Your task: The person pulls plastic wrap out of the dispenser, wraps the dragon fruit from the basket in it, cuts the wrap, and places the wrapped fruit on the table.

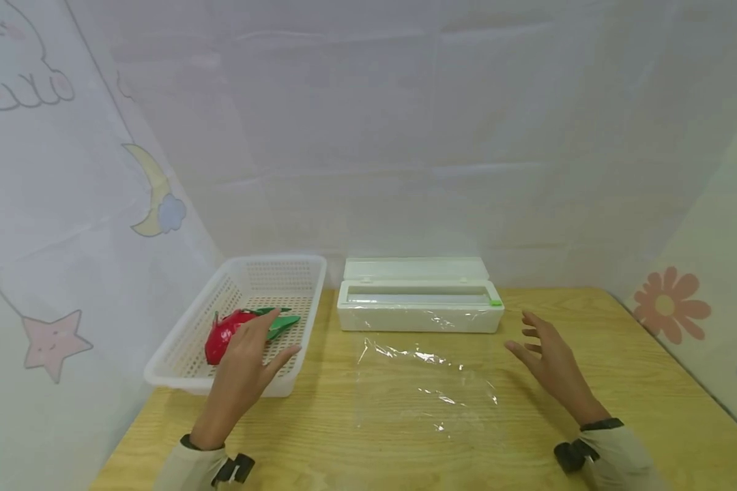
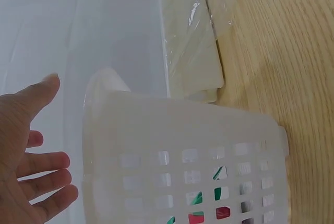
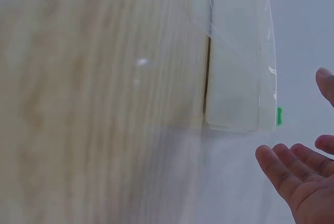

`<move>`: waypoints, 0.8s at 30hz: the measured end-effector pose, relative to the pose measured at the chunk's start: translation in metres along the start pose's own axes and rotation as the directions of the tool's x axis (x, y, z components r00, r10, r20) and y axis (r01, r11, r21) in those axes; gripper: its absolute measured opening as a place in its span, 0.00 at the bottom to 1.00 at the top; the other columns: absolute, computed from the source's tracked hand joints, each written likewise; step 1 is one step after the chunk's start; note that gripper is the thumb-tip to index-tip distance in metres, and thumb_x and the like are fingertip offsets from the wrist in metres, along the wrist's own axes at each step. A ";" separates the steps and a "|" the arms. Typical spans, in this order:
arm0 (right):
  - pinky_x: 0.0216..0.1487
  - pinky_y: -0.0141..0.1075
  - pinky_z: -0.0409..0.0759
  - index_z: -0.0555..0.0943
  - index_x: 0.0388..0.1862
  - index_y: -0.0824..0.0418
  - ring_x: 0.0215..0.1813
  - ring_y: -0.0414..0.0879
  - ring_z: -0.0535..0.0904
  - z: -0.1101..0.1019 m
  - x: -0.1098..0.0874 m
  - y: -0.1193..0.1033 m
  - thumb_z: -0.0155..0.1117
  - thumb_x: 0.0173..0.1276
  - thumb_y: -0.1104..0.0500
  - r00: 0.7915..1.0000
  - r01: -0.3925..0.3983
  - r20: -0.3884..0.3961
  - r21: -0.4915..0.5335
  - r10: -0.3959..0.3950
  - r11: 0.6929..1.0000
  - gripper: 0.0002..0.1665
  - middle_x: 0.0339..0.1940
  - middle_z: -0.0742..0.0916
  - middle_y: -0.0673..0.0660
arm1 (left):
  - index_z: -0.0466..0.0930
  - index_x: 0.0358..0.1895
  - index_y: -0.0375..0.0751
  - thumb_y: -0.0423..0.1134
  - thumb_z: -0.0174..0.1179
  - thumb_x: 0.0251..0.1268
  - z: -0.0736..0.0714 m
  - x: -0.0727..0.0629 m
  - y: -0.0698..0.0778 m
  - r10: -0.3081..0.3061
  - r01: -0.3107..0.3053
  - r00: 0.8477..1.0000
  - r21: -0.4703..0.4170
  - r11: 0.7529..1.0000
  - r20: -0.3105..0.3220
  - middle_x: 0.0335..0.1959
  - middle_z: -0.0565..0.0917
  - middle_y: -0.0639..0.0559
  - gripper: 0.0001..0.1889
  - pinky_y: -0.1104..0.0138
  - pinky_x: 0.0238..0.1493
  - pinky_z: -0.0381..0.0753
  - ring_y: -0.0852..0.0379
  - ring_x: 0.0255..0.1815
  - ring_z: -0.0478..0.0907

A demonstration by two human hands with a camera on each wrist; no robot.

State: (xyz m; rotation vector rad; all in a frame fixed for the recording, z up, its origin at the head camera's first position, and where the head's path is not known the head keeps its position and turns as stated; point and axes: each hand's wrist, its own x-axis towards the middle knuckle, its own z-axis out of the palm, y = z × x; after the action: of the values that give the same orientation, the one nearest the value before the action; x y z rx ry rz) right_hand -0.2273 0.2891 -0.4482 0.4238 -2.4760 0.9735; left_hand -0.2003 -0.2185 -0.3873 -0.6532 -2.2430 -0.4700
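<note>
Over the near right side of a white plastic basket [image 1: 184, 341], my left hand [image 1: 246, 361] is held with fingers extended and thumb apart, gripping nothing. Inside the basket lies a shiny red item [image 1: 221, 337] with green leaf-like parts [image 1: 282, 326], partly covered by the hand in the head view. To the right, my right hand [image 1: 549, 368] hovers with relaxed fingers, holding nothing. Between the hands, a sheet of clear plastic wrap [image 1: 430, 392] stretches from a white wrap dispenser [image 1: 420, 319] toward the near edge of the table. The dispenser's lid [image 1: 414, 268] stands raised at the back.
The wooden table [image 1: 589, 314] carries the basket at left and the dispenser at the back middle. A small green piece [image 1: 495, 303] sits at the dispenser's right end. Pale fabric walls [image 1: 374, 136] with printed figures enclose the back and sides.
</note>
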 end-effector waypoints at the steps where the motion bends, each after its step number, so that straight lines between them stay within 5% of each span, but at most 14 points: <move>1: 0.49 0.56 0.79 0.57 0.75 0.74 0.58 0.70 0.74 0.000 0.001 0.000 0.67 0.70 0.62 1.000 -0.001 0.002 0.001 0.001 1.000 0.43 0.65 0.70 0.76 | 0.70 0.67 0.29 0.42 0.77 0.50 0.000 0.000 0.000 -0.005 0.005 1.000 0.002 1.000 0.003 0.56 0.80 0.35 0.41 0.44 0.56 0.76 0.37 0.57 0.76; 9: 0.50 0.59 0.78 0.56 0.75 0.76 0.59 0.72 0.73 0.000 0.009 0.003 0.65 0.72 0.60 0.999 -0.020 0.031 0.003 0.020 1.000 0.43 0.66 0.69 0.77 | 0.71 0.65 0.27 0.40 0.77 0.48 0.003 0.002 -0.005 0.003 -0.003 1.000 0.020 1.000 -0.009 0.54 0.80 0.34 0.40 0.45 0.55 0.77 0.37 0.56 0.76; 16: 0.51 0.58 0.78 0.55 0.76 0.75 0.60 0.72 0.72 0.001 0.009 0.009 0.65 0.73 0.59 0.998 -0.043 0.038 0.003 0.043 0.999 0.43 0.67 0.68 0.77 | 0.70 0.67 0.31 0.41 0.77 0.49 0.001 0.000 -0.013 -0.111 0.110 0.994 0.016 0.994 0.025 0.56 0.80 0.33 0.41 0.42 0.54 0.77 0.36 0.58 0.75; 24: 0.51 0.59 0.78 0.56 0.75 0.76 0.59 0.72 0.72 0.004 0.011 0.010 0.65 0.73 0.59 0.998 -0.047 0.034 0.000 0.047 0.999 0.42 0.66 0.69 0.78 | 0.70 0.67 0.31 0.42 0.76 0.51 -0.005 0.000 -0.020 -0.164 0.163 0.986 0.017 0.986 0.021 0.59 0.79 0.32 0.40 0.39 0.58 0.72 0.32 0.61 0.73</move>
State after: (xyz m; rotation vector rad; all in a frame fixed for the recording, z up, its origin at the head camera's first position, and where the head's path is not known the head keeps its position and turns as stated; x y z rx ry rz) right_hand -0.2424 0.2923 -0.4504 0.3867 -2.5265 0.9933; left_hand -0.2095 -0.2371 -0.3871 -0.4704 -2.3300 -0.5279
